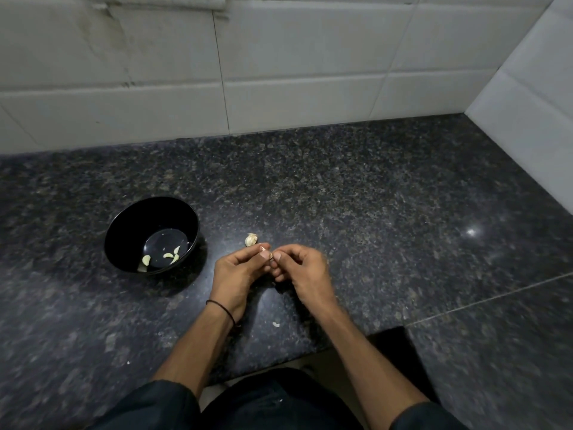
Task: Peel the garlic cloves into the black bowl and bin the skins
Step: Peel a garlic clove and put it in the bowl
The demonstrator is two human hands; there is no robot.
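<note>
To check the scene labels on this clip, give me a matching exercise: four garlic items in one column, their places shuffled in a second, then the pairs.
1 peeled cloves
2 unpeeled garlic piece
3 held clove
4 pale scrap

A pinched between left hand and right hand
B in the black bowl
C on the counter, just beyond the hands
D on the counter, nearer the camera than the hands

Pairs: 1-B, 2-C, 3-A, 4-D
</note>
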